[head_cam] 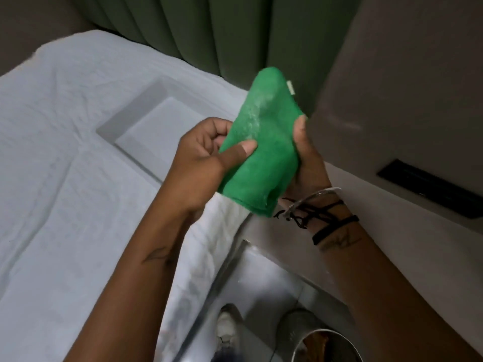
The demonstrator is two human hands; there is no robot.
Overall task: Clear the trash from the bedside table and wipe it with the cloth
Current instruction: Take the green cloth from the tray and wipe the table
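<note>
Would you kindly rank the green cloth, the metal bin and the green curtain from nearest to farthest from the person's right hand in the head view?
1. Green cloth: gripped by the right hand, with the left hand pinching its other side.
2. Green curtain: hanging above, behind the cloth.
3. Metal bin: on the floor, at the bottom edge.

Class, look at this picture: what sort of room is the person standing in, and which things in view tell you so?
Most likely a bedroom, perhaps a hotel room. A bed with white sheets fills the left side, a padded green headboard stands behind it, and a small metal bin sits on the floor. Both hands hold a green cloth.
</note>
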